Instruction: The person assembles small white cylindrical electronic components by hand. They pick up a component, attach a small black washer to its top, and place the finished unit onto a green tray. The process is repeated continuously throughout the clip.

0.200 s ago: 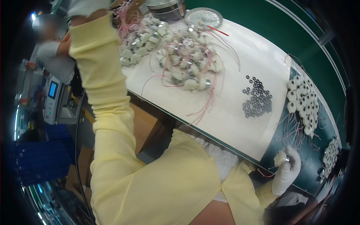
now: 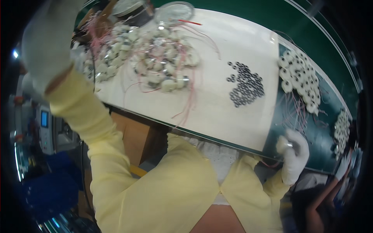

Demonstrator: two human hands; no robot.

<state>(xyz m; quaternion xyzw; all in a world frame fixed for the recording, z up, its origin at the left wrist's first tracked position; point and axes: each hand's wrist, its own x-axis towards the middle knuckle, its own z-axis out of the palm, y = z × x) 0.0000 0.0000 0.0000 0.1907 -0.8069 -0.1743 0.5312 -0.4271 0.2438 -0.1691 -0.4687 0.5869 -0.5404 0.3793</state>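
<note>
My right hand [image 2: 295, 157], in a white glove, is closed on a small white motor-like part [image 2: 282, 144] with a shiny metal band. It is held above the table's near right edge, and a reddish wire hangs near it. My left hand [image 2: 50, 39], also white-gloved, is raised at the upper left on an outstretched arm. Its fingers are blurred and cut off by the picture's edge. To the right of that arm lies a heap of similar white parts [image 2: 168, 58] with pink wires. Small black rings [image 2: 247, 85] are spread over the white table mat.
White parts topped with black rings [image 2: 299, 73] stand on the green right side of the table [image 2: 272, 134]. Farther right is another white cluster [image 2: 342, 132], near another person's gloved hand [image 2: 342, 167]. A metal tin [image 2: 132, 11] and a clear round dish [image 2: 175, 11] stand at the back.
The view has swung, so the table's things sit farther left and higher. More of my raised left glove shows. My right hand still holds the white part.
</note>
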